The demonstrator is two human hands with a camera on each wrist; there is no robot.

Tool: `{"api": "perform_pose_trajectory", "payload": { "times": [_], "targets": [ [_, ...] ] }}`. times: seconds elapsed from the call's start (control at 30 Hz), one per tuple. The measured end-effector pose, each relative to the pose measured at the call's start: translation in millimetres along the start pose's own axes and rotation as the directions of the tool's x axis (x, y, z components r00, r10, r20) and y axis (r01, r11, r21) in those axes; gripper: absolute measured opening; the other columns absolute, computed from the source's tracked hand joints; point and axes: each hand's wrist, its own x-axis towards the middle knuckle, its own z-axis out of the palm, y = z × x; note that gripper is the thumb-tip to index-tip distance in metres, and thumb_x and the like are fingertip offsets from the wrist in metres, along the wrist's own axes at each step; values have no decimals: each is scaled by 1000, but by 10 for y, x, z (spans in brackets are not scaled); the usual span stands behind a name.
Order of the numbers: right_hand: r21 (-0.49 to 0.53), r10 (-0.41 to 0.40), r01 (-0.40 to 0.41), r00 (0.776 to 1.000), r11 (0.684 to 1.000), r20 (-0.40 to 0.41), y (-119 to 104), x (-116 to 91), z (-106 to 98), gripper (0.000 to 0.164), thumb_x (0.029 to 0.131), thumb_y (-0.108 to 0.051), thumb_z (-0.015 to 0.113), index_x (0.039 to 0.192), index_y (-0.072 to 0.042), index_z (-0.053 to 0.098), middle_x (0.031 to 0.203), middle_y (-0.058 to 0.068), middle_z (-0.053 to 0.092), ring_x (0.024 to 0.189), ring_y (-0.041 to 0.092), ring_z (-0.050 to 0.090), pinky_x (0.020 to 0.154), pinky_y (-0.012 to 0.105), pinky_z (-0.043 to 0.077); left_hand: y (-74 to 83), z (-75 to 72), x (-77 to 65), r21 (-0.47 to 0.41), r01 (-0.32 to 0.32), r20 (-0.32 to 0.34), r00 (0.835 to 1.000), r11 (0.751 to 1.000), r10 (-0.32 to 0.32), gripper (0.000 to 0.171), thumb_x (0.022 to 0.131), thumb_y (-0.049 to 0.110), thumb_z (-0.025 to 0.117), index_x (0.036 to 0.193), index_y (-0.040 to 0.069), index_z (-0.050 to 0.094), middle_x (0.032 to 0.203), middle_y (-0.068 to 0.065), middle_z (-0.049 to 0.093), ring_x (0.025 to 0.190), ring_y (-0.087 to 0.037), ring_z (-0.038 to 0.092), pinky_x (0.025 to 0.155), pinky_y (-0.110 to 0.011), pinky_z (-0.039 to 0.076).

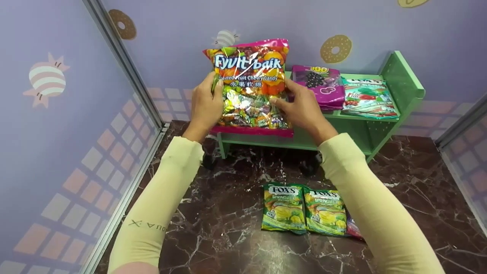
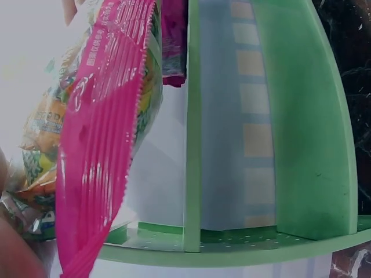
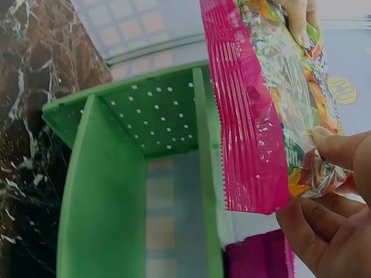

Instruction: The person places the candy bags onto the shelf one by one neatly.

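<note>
Both hands hold up a bag of fruit chewy candy with pink sealed edges, its printed front towards the head camera. My left hand grips the bag's left edge, and my right hand grips the right edge with the thumb on its front. Behind and below the bag stands a green shelf. On its top level lie a purple candy bag and, right of that, a pale green mint candy bag. In the right wrist view the thumb and curled fingers pinch the bag's side; its pink seam hangs over the shelf.
Two green candy bags lie side by side on the dark marbled floor. A purplish packet beside them is partly hidden by the right sleeve. Patterned walls stand behind and at both sides.
</note>
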Motion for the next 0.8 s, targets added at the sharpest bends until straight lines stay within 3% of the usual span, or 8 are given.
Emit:
{"api": "perform_pose_trajectory", "payload": {
  "times": [0.17,0.4,0.53,0.63,0.73,0.8],
  "targets": [
    [-51,1,-1,1000,999,14,-51,119,-78,63,93,-27,64,150,-21,37,136,6,59,122,17,55,109,34,41,11,33,116,19,1,1,1000,1000,-1,33,103,17,44,128,0,57,87,-17,63,73,-23,51,72,-34,43],
    [-94,59,-57,998,994,25,-144,274,-146,67,94,-31,62,153,-24,30,142,2,55,129,15,49,116,32,32,10,70,314,64,66,41,997,996,-69,35,103,19,43,131,3,55,102,-16,66,86,-23,58,83,-34,47],
    [-101,99,-96,995,990,25,-193,357,-159,66,94,-32,61,153,-25,31,143,-1,53,128,12,48,115,29,33,9,83,434,80,62,42,997,995,-66,27,103,19,43,119,4,60,89,-11,60,79,-20,51,75,-30,43],
    [-107,137,-133,990,985,35,-221,413,-160,64,95,-33,59,152,-26,32,144,-3,52,126,11,49,114,29,34,13,92,508,106,70,59,995,992,-76,27,104,19,42,119,5,59,86,-9,54,76,-18,46,72,-28,39],
    [-114,162,-157,986,981,41,-237,460,-155,60,95,-33,59,150,-26,36,143,-3,53,123,12,51,113,29,36,19,103,565,127,96,79,991,987,-106,33,104,21,41,130,8,56,98,-10,61,82,-16,49,78,-28,40],
    [-124,164,-158,986,980,35,-240,487,-146,57,95,-32,59,148,-24,40,141,-2,55,121,12,53,112,29,37,12,114,594,136,105,95,988,985,-118,32,104,21,41,129,8,56,101,-13,62,84,-17,49,79,-29,40]
  ]
}}
